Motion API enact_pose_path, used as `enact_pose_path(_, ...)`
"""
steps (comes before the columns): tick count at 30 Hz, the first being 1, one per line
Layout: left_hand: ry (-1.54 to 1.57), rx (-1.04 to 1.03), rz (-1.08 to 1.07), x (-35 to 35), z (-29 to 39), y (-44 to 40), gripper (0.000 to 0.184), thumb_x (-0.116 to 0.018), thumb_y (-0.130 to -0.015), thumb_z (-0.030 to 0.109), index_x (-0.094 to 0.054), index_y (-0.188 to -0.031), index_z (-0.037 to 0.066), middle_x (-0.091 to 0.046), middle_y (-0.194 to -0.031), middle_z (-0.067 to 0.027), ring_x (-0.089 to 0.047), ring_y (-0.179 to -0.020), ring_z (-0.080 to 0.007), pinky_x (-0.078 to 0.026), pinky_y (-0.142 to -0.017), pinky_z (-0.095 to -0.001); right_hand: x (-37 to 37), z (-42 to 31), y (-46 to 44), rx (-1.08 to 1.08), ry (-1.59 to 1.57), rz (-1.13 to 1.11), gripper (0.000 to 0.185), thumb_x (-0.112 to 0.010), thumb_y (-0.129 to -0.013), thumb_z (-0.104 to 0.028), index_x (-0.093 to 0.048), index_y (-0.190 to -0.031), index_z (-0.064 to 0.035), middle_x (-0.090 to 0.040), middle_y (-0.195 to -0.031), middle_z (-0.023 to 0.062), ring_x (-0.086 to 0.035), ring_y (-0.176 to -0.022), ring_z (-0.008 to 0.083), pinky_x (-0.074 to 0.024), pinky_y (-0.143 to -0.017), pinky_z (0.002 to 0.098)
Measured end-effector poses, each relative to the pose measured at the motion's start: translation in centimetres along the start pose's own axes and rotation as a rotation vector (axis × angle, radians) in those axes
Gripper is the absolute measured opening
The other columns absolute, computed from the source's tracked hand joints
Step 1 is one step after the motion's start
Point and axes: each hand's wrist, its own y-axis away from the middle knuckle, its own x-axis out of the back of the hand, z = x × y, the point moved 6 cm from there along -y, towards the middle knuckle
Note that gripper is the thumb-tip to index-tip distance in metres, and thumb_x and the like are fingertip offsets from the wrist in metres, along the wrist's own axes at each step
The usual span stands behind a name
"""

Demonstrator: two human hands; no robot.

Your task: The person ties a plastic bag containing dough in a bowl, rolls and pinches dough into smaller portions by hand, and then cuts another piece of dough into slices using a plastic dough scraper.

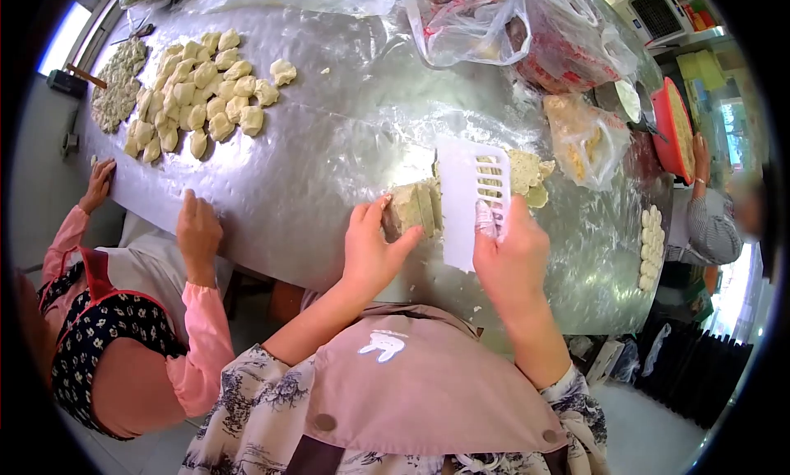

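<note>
My left hand (372, 246) is closed around a greenish-beige block of dough (405, 208) on the metal table, thumb and fingers on its sides. Cut lines show across the block's right part. In my right hand (517, 249) is a white plastic dough scraper (457, 199) with a slotted grip, my thumb lying over the slots. The scraper stands upright against the right end of the block, and its lower edge on that side is hard to make out. A rough, flat piece of the same dough (529, 177) lies partly hidden behind the scraper.
Many pale dough pieces (202, 92) lie at the table's far left, beside a crumbly heap (119, 84). Plastic bags (568, 39) stand at the back right, with a red basin (673, 129) beyond. White dough rolls (652, 249) line the right edge. Co-workers stand left and right.
</note>
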Motion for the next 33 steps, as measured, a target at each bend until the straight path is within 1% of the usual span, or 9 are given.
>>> enact_pose_path(8,0.008,-0.001,0.004,-0.1,-0.2,0.1,0.068,-0.081,-0.078,0.028,-0.054,-0.132,-0.004,-0.056,-0.116,-0.0183,-0.06,-0.103,-0.0301,-0.05,-0.089,-0.0374,-2.7,-1.1,0.8,0.057,0.094,-0.109,0.028,-0.07,-0.073,-0.005,-0.049,-0.091,-0.0004,-0.062,-0.075,0.0196,-0.064,-0.065,0.0376,-0.051,-0.054,0.0453)
enact_pose_path(11,0.005,0.021,-0.01,-0.2,-0.3,0.0,0.068,-0.082,-0.077,0.028,-0.054,-0.131,-0.003,-0.056,-0.115,-0.0179,-0.06,-0.103,-0.03,-0.05,-0.088,-0.0375,-3.2,-1.2,0.6,0.06,0.087,-0.112,0.028,-0.07,-0.073,-0.005,-0.048,-0.091,-0.0002,-0.062,-0.075,0.0194,-0.065,-0.065,0.0374,-0.0521,-0.054,0.0442)
enact_pose_path(14,0.027,-0.013,0.019,-0.4,-0.9,0.0,0.067,-0.082,-0.077,0.027,-0.054,-0.131,-0.002,-0.057,-0.114,-0.0177,-0.06,-0.101,-0.0301,-0.05,-0.087,-0.0375,-3.5,-1.5,0.3,0.055,0.079,-0.135,0.029,-0.07,-0.074,-0.005,-0.048,-0.091,0.0002,-0.062,-0.075,0.0189,-0.065,-0.065,0.0373,-0.0528,-0.053,0.0435)
enact_pose_path(19,0.062,-0.001,0.02,-0.4,-0.6,-0.1,0.068,-0.082,-0.075,0.025,-0.055,-0.131,-0.002,-0.057,-0.11,-0.0171,-0.06,-0.097,-0.0304,-0.05,-0.085,-0.0379,-3.8,-2.5,-0.5,0.082,0.078,-0.125,0.028,-0.07,-0.074,-0.006,-0.048,-0.091,-0.0001,-0.061,-0.074,0.0188,-0.064,-0.062,0.0371,-0.0525,-0.053,0.0441)
enact_pose_path(23,-0.001,0.032,0.001,0.1,0.1,0.0,0.068,-0.082,-0.076,0.025,-0.054,-0.131,-0.002,-0.056,-0.108,-0.0168,-0.06,-0.096,-0.0305,-0.05,-0.084,-0.0383,-5.0,-3.7,-0.6,0.115,0.099,-0.173,0.028,-0.07,-0.073,-0.007,-0.048,-0.089,-0.0006,-0.06,-0.073,0.0185,-0.064,-0.062,0.0369,-0.0523,-0.053,0.0444)
enact_pose_path(26,0.014,-0.003,0.002,0.3,0.2,0.0,0.068,-0.082,-0.076,0.025,-0.053,-0.132,-0.002,-0.056,-0.108,-0.017,-0.059,-0.096,-0.0305,-0.05,-0.083,-0.0385,-5.1,-3.6,-1.3,0.101,0.097,-0.156,0.027,-0.07,-0.071,-0.005,-0.048,-0.088,-0.0009,-0.06,-0.072,0.0178,-0.064,-0.062,0.037,-0.052,-0.052,0.0446)
enact_pose_path(29,0.016,0.004,-0.003,0.3,0.0,0.1,0.07,-0.082,-0.075,0.024,-0.052,-0.132,-0.002,-0.055,-0.109,-0.017,-0.058,-0.097,-0.0305,-0.05,-0.084,-0.0383,-5.3,-3.7,-2.0,0.112,0.114,-0.165,0.027,-0.069,-0.07,-0.004,-0.049,-0.086,-0.0013,-0.059,-0.069,0.017,-0.064,-0.061,0.0369,-0.0518,-0.052,0.0445)
enact_pose_path(32,0.033,0.017,-0.02,0.4,0.0,0.1,0.069,-0.083,-0.075,0.024,-0.053,-0.132,-0.002,-0.055,-0.109,-0.0169,-0.058,-0.098,-0.0308,-0.05,-0.084,-0.0381,-6.0,-3.4,-2.5,0.116,0.128,-0.172,0.026,-0.069,-0.069,-0.003,-0.049,-0.087,-0.001,-0.06,-0.068,0.0178,-0.064,-0.062,0.0375,-0.0516,-0.052,0.0447)
enact_pose_path(33,0.043,0.027,-0.027,0.5,0.0,0.0,0.069,-0.083,-0.075,0.024,-0.053,-0.131,-0.002,-0.055,-0.109,-0.0169,-0.058,-0.098,-0.0309,-0.05,-0.084,-0.0381,-6.6,-2.8,-2.8,0.084,0.137,-0.188,0.026,-0.068,-0.07,-0.003,-0.049,-0.087,-0.001,-0.06,-0.069,0.0182,-0.064,-0.062,0.0378,-0.0516,-0.053,0.0452)
